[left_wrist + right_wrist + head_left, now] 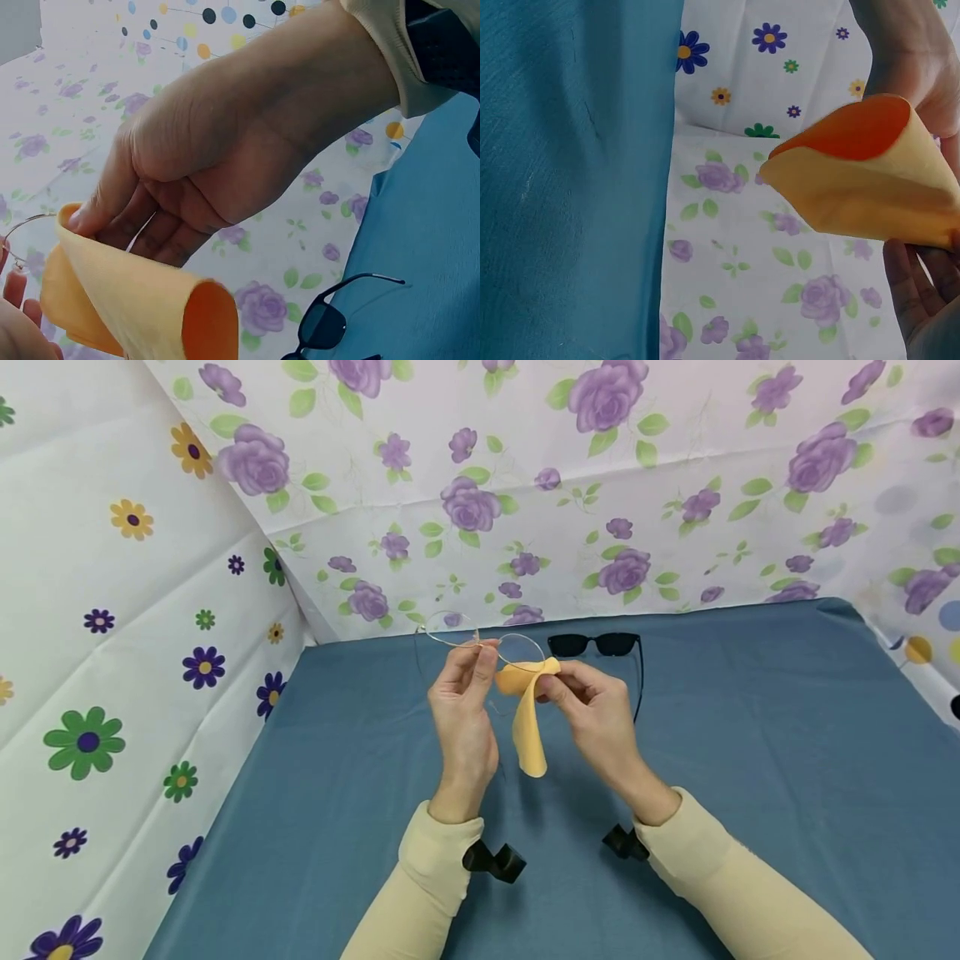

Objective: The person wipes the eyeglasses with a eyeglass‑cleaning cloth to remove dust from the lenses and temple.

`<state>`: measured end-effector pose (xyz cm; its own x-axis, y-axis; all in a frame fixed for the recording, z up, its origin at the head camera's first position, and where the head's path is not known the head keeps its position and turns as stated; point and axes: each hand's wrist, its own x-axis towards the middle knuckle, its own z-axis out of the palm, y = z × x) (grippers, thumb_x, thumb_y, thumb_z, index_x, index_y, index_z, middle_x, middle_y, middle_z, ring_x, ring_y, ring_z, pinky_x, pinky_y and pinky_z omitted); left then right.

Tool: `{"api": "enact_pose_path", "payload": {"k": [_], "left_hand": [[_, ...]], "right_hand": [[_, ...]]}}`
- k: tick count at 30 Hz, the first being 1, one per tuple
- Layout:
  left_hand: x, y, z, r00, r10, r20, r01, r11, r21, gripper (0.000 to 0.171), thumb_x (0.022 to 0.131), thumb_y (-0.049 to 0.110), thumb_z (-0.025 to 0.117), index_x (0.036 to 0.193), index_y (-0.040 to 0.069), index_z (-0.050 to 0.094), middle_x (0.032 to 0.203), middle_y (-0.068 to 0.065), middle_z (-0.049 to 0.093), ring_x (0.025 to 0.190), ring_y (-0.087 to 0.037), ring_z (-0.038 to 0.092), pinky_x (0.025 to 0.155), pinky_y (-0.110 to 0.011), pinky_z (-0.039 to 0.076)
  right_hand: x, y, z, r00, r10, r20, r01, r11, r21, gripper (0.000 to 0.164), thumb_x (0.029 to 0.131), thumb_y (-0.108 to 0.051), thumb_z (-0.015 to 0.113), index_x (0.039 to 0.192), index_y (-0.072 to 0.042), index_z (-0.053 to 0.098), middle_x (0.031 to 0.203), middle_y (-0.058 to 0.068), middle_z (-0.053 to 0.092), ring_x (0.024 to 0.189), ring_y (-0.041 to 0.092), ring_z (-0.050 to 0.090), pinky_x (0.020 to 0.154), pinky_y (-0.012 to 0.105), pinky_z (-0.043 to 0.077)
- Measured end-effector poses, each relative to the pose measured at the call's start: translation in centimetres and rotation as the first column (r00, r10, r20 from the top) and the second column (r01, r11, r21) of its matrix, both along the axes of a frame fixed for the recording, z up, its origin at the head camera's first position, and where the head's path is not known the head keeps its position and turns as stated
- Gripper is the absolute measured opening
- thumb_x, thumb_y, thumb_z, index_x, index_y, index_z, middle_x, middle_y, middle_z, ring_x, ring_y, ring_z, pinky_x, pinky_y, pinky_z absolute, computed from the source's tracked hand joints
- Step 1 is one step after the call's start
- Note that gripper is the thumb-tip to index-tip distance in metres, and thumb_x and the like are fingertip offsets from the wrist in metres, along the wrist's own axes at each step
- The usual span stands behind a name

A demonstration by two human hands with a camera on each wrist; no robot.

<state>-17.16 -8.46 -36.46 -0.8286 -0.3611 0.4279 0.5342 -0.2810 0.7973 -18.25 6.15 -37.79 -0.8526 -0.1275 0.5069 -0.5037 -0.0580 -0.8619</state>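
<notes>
Thin wire-rimmed glasses (522, 648) with round clear lenses are held up above the table. My left hand (463, 727) pinches them near the bridge between thumb and fingers. A yellow cleaning cloth (529, 743) is pinched by my right hand (600, 710) at the lower rim of the right-hand lens, its loose end hanging down. In the left wrist view the cloth (150, 292) curls into a loose roll below the right thumb (90, 216). The right wrist view shows the folded cloth (855, 191) between both hands.
Black sunglasses (617, 644) lie at the far edge of the blue-covered table (735, 777), one temple pointing toward me. Flower-printed sheets (420, 485) stand behind and to the left. A black wrist mount (495, 862) sits at each cuff.
</notes>
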Motion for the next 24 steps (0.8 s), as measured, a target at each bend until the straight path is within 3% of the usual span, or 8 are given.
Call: {"api": "enact_pose_path", "payload": {"k": [5,9,15,17,20,22,24], "left_hand": [[0.0,0.3,0.1,0.999,0.002,-0.033,-0.002,1.000,-0.020,0.014,0.096,0.033,0.077,0.102,0.021,0.081,0.111,-0.002,0.068,0.136,-0.033,0.051,0.114,-0.048,0.041],[0.0,0.6,0.1,0.999,-0.021,-0.031,0.020,1.000,-0.019,0.016,0.097,0.028,0.076,0.107,0.017,0.081,0.114,-0.004,0.070,0.135,-0.032,0.052,0.112,-0.046,0.043],[0.1,0.6,0.3,0.993,-0.078,0.087,0.088,0.990,-0.114,0.030,0.103,0.018,0.069,0.128,0.002,0.072,0.129,-0.009,0.070,0.131,-0.026,0.059,0.112,-0.044,0.046],[0.1,0.5,0.3,0.982,-0.113,0.152,0.141,0.973,-0.184,0.030,0.104,0.017,0.067,0.128,0.001,0.071,0.129,-0.011,0.070,0.127,-0.024,0.062,0.110,-0.041,0.048],[0.2,0.1,0.6,0.966,-0.158,0.204,0.215,0.930,-0.299,0.026,0.105,0.019,0.066,0.123,0.001,0.073,0.122,-0.012,0.073,0.116,-0.024,0.067,0.104,-0.039,0.052],[0.3,-0.3,0.9,0.969,-0.163,0.187,0.224,0.898,-0.378,0.025,0.105,0.020,0.066,0.120,0.002,0.075,0.114,-0.012,0.074,0.108,-0.025,0.070,0.099,-0.038,0.056],[0.6,-0.7,1.3,0.986,-0.123,0.114,0.162,0.873,-0.460,0.023,0.105,0.019,0.066,0.119,0.004,0.075,0.107,-0.009,0.074,0.097,-0.024,0.069,0.090,-0.034,0.057]], "right_hand": [[-0.1,0.1,0.0,0.999,-0.041,-0.013,0.041,0.999,-0.016,0.017,0.100,-0.003,0.068,0.113,0.006,0.074,0.099,0.019,0.075,0.084,0.017,0.073,0.081,0.031,0.060],[-0.3,0.3,0.0,0.990,-0.124,-0.073,0.124,0.992,-0.014,0.017,0.099,0.000,0.069,0.112,0.008,0.074,0.097,0.020,0.075,0.083,0.012,0.072,0.079,0.028,0.060],[-1.0,1.6,0.6,0.940,-0.274,-0.205,0.291,0.955,0.061,0.015,0.097,0.000,0.071,0.109,0.008,0.076,0.098,0.019,0.077,0.088,0.019,0.073,0.082,0.020,0.055],[-1.3,2.1,0.9,0.921,-0.312,-0.235,0.339,0.937,0.082,0.015,0.096,-0.001,0.072,0.108,0.007,0.077,0.099,0.018,0.077,0.089,0.025,0.073,0.082,0.019,0.054],[-1.7,2.9,1.2,0.901,-0.346,-0.260,0.382,0.919,0.100,0.016,0.096,-0.002,0.073,0.109,0.007,0.077,0.100,0.019,0.078,0.091,0.031,0.074,0.082,0.017,0.053],[-2.0,3.3,1.4,0.889,-0.362,-0.280,0.407,0.906,0.119,0.017,0.096,-0.003,0.073,0.110,0.006,0.077,0.099,0.018,0.078,0.090,0.031,0.074,0.080,0.016,0.052],[-2.2,3.8,1.7,0.880,-0.362,-0.307,0.419,0.897,0.143,0.018,0.096,-0.005,0.073,0.111,0.006,0.077,0.099,0.018,0.078,0.087,0.029,0.073,0.076,0.016,0.050]]}}
